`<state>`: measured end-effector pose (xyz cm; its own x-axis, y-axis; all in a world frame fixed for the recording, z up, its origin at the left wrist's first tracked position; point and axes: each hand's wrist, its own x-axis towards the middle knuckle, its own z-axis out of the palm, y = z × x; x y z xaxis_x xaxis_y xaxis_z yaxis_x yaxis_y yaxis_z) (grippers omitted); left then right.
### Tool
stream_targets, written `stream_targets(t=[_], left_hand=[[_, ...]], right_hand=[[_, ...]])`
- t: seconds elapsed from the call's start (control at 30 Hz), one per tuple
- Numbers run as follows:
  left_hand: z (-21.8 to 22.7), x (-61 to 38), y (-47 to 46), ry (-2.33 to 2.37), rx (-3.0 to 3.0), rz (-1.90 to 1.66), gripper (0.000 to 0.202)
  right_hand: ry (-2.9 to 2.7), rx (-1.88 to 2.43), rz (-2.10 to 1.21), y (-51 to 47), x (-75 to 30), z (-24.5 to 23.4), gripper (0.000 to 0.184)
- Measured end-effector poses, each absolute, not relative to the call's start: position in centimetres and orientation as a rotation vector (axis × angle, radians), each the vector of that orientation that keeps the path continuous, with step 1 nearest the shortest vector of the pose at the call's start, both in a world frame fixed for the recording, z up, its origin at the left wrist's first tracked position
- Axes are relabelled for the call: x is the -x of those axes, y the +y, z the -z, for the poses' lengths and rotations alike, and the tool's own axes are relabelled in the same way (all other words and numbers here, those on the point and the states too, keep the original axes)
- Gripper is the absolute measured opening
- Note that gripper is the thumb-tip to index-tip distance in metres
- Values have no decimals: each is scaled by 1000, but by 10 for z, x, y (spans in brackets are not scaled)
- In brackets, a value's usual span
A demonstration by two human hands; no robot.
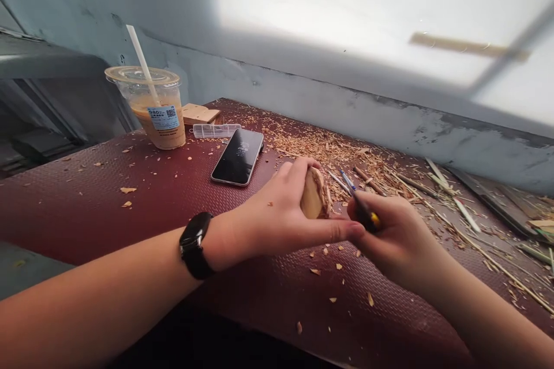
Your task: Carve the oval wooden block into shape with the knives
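My left hand (285, 207), a dark watch on its wrist, is wrapped round a piece of wood (312, 195). The wood shows a pale smooth cut face and a rough, bark-like edge. Closed on a tool with a black and yellow handle (367, 213) is my right hand (393, 230), just right of the wood. The tool's working end is blurred, so its exact kind is unclear. My left thumb reaches across and touches the right hand near the handle. Both hands are held above the dark red table (173, 196).
Wood shavings (311, 147) are heaped behind my hands. A phone (239, 157), a clear plastic case (216, 131), a wooden block (201, 113) and an iced drink cup (158, 109) stand at the back left. Sticks and strips (467, 213) lie on the right by the wall.
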<state>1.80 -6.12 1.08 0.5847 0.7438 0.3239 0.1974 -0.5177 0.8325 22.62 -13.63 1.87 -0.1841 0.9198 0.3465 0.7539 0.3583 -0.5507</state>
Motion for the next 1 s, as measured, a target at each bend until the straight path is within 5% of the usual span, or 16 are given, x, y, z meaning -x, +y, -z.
stream_targets(t=[0.17,0.53,0.67,0.83,1.0], left_hand=[[-5,-19,-59,963,-2461,-895,105],[-4,-22,-65,1146,-2807,-1043,93],[-5,-22,-66,1135,-2766,-1118,91],[-5,-17,-57,911,-2358,-962,104],[-9,-15,-53,554,-1835,-683,88]], right_hand=[[-1478,1434,-923,-126,-220,-14,40],[-1278,1304,-1256,-117,-220,-3,34],[-1456,1485,-973,-117,-228,-8,30],[-2059,1528,-171,-120,-238,-15,33],[-2334,1366,188,-124,-241,-20,34]])
